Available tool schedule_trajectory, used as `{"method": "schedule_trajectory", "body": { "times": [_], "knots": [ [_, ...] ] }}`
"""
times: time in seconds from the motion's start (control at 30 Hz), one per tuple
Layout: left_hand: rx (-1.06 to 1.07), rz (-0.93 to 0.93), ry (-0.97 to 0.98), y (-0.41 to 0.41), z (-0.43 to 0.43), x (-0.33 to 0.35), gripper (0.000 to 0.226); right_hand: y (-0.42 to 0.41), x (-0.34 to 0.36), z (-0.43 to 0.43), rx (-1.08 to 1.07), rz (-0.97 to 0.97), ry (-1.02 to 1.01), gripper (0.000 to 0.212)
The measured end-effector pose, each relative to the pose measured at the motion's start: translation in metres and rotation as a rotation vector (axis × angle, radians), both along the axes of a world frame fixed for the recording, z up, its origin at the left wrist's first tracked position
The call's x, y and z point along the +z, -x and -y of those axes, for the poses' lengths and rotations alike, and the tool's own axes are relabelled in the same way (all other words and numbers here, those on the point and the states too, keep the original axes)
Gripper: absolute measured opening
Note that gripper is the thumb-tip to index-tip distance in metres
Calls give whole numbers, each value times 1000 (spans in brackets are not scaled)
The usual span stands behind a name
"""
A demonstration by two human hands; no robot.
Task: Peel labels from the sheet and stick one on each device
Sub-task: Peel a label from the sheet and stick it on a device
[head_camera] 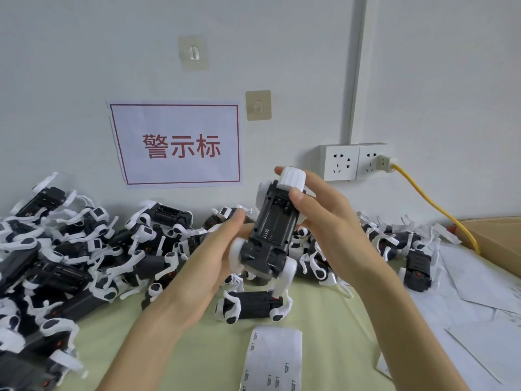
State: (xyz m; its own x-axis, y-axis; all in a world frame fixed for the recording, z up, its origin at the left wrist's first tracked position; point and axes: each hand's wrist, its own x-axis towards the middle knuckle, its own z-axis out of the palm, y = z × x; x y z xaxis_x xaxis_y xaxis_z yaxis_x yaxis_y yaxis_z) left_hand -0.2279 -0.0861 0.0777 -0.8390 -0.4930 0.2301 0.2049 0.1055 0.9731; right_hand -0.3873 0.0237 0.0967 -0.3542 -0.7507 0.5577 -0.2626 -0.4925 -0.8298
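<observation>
I hold one black-and-white toy device (pixel 270 227) up in front of me, its black underside with an open battery bay facing me. My right hand (pixel 329 230) grips its upper end, thumb on the black body and fingers behind the white head. My left hand (pixel 214 255) holds its lower left side, fingertips blurred. A label sheet (pixel 272 359) with several small labels lies on the green table (pixel 197 348) below my hands. Another device (pixel 253 304) lies on its side just beyond the sheet.
Piles of the same devices fill the left (pixel 56 263) and back of the table (pixel 394 244). White backing sheets (pixel 479 306) cover the right side. A cardboard box (pixel 496 235) and yellow cable (pixel 434 210) sit at right; wall sockets (pixel 355 162) behind.
</observation>
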Motion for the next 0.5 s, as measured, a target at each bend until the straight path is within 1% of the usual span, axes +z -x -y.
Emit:
{"method": "schedule_trajectory", "body": {
  "times": [0.1,0.13,0.2,0.23,0.27,0.33,0.37,0.4,0.43,0.5],
  "knots": [
    [-130,21,-70,3,-6,-2,66,-5,3,-4,108,-31,-53,35],
    [-147,15,-76,3,-8,-1,64,-7,4,-5,133,-54,-79,35],
    [-198,-25,-37,3,-7,-5,48,-12,5,-3,131,-89,-115,34],
    [-192,-44,-24,3,-5,-7,43,-14,5,-1,72,-100,-117,33],
    [-156,-56,-36,2,-3,-9,42,-14,5,1,-49,-120,-114,31],
    [-70,-101,-93,3,-1,-9,44,-13,1,4,-356,-167,-77,24],
    [-30,-119,-121,3,1,-8,43,-13,-3,3,-450,-175,-71,20],
    [-5,-125,-150,2,3,-6,41,-12,-7,1,-486,-195,-115,15],
    [-12,-128,-187,-1,5,-5,40,-12,-14,-2,-479,-248,-216,12],
    [-73,-124,-285,-6,9,-8,35,-15,-42,-11,-406,-426,-516,13]
  ]
}}
